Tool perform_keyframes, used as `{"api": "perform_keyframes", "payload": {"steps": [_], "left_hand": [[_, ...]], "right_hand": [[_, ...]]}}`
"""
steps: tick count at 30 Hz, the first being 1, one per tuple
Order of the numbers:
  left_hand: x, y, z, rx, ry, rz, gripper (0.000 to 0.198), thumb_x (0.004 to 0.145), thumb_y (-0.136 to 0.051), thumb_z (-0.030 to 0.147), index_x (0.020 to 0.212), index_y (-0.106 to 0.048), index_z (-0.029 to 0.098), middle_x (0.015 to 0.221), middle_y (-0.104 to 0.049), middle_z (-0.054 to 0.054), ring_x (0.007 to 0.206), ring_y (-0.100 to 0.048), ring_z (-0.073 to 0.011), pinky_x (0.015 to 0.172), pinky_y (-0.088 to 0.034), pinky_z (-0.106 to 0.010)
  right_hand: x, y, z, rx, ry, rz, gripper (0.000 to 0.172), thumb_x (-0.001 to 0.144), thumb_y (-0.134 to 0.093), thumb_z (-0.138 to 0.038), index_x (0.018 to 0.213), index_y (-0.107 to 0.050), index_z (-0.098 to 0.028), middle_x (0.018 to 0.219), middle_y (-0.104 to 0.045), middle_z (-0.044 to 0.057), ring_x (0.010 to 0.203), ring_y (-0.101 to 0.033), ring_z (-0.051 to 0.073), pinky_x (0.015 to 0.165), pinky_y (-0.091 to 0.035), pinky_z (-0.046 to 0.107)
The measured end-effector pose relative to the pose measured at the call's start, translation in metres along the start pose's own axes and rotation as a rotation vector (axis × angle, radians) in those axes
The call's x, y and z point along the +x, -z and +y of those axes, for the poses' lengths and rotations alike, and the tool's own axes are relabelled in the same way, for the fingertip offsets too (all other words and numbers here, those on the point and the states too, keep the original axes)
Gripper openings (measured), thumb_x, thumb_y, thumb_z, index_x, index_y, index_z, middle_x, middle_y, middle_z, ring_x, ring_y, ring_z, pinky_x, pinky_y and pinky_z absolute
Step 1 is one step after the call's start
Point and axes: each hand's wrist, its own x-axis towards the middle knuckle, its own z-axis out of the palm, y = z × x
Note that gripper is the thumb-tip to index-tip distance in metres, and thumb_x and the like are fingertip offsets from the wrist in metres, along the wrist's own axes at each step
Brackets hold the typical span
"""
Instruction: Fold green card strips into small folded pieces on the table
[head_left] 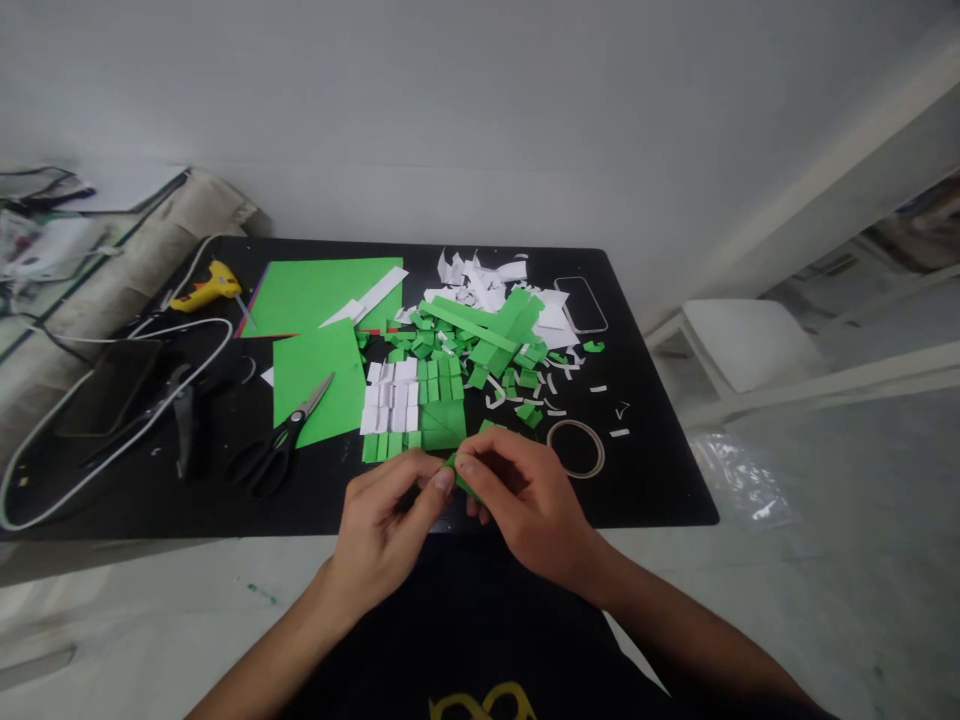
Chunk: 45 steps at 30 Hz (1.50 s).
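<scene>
Between my two hands is a small piece of green paper (466, 485), mostly covered by my fingers. My left hand (394, 510) pinches its left end between thumb and forefinger. On the other side my right hand (521, 495) is closed on the same piece with thumb and fingers. Just beyond them lies a square of folded paper strips (391, 395), white and green, beside a flat green part. Black-handled scissors (281, 440) rest partly on a green sheet (311, 360) to the left.
Green and white paper scraps (487, 320) heap at the back right. A tape ring (576, 448) lies near the right edge of the black table (652, 480). At the left are a yellow glue gun (210, 285), a white cable (187, 385) and a dark-handled tool (182, 420).
</scene>
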Motion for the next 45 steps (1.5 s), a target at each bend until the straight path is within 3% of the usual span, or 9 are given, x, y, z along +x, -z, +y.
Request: {"api": "perform_keyframes", "payload": {"steps": [12,18,23,30,39,45], "left_hand": [[-0.001,0.005,-0.005,0.012,-0.008,-0.004,0.02,0.103,-0.061,0.013,0.085,-0.067,0.021,0.073,-0.067,0.002,0.065,-0.062,-0.0109,0.062,-0.049,-0.022],[0.0,0.01,-0.006,-0.017,0.051,0.034,0.02,0.103,-0.061,0.016,0.084,-0.068,0.021,0.073,-0.067,0.002,0.065,-0.062,-0.0117,0.062,-0.049,-0.022],[0.004,0.01,-0.004,-0.064,0.082,0.066,0.009,0.099,-0.068,0.016,0.102,-0.075,0.022,0.083,-0.076,0.001,0.071,-0.07,-0.0126,0.067,-0.055,-0.021],[0.004,0.011,-0.004,-0.111,0.088,0.04,0.014,0.101,-0.066,0.014,0.092,-0.075,0.021,0.076,-0.072,0.003,0.066,-0.068,-0.0097,0.064,-0.055,-0.018],[0.002,0.014,-0.005,-0.156,0.087,0.011,0.013,0.103,-0.063,0.014,0.1,-0.072,0.021,0.076,-0.071,0.003,0.066,-0.069,-0.0091,0.065,-0.057,-0.017],[0.005,0.018,-0.005,-0.062,0.055,-0.021,0.011,0.102,-0.065,0.015,0.107,-0.072,0.021,0.08,-0.075,0.002,0.064,-0.072,-0.0099,0.061,-0.057,-0.017]], "right_hand": [[0.001,0.002,0.0,-0.016,0.02,0.005,0.013,0.099,-0.07,-0.034,0.099,-0.074,-0.021,0.077,-0.071,0.0,0.067,-0.068,0.015,0.063,-0.057,0.028],[0.002,0.013,0.002,0.039,-0.078,-0.14,0.017,0.1,-0.072,-0.034,0.104,-0.08,-0.02,0.085,-0.079,0.003,0.074,-0.074,0.016,0.065,-0.058,0.028],[0.002,0.013,-0.001,-0.033,-0.051,-0.119,0.016,0.1,-0.07,-0.029,0.099,-0.084,-0.02,0.085,-0.081,0.003,0.072,-0.074,0.016,0.066,-0.057,0.028],[0.001,0.014,-0.004,-0.126,-0.02,-0.107,0.015,0.098,-0.075,-0.029,0.103,-0.086,-0.022,0.083,-0.082,0.001,0.073,-0.074,0.016,0.071,-0.057,0.028],[0.003,0.025,-0.012,-0.217,-0.042,-0.19,0.019,0.103,-0.069,-0.029,0.106,-0.086,-0.021,0.081,-0.081,0.001,0.073,-0.074,0.016,0.071,-0.056,0.027],[0.003,0.025,-0.012,-0.235,-0.048,-0.206,0.017,0.102,-0.07,-0.024,0.105,-0.087,-0.022,0.082,-0.082,0.001,0.073,-0.074,0.015,0.071,-0.055,0.026]]}}
